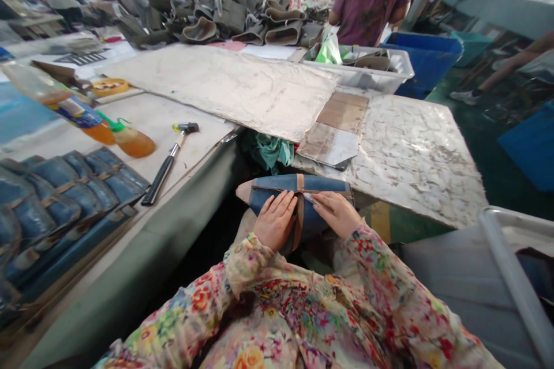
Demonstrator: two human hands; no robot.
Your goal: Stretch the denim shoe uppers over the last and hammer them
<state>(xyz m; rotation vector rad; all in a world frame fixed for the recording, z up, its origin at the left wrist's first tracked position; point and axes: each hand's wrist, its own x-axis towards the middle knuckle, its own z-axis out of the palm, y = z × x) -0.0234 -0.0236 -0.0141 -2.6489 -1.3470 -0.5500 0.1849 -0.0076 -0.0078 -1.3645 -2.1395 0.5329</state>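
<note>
A blue leather piece (324,183), perhaps a bag, lies across my lap. It has a tan strap (299,183) over its middle and a pale pointed left end. My left hand (277,220) rests on it, left of the strap, with the fingers stretched out flat. Close by on the right, my right hand (336,212) bends its fingers round a small whitish thing (309,198) against the leather. Its kind is too small to make out. The underside of the blue piece is hidden by my hands and sleeves.
On the left table lie a hammer (171,164), a bottle of amber liquid (134,139), a larger bottle (82,115) and stacked blue leather pieces (78,184). A worn board (415,150) is at right, beside a grey bin (454,265). A person (370,3) stands beyond.
</note>
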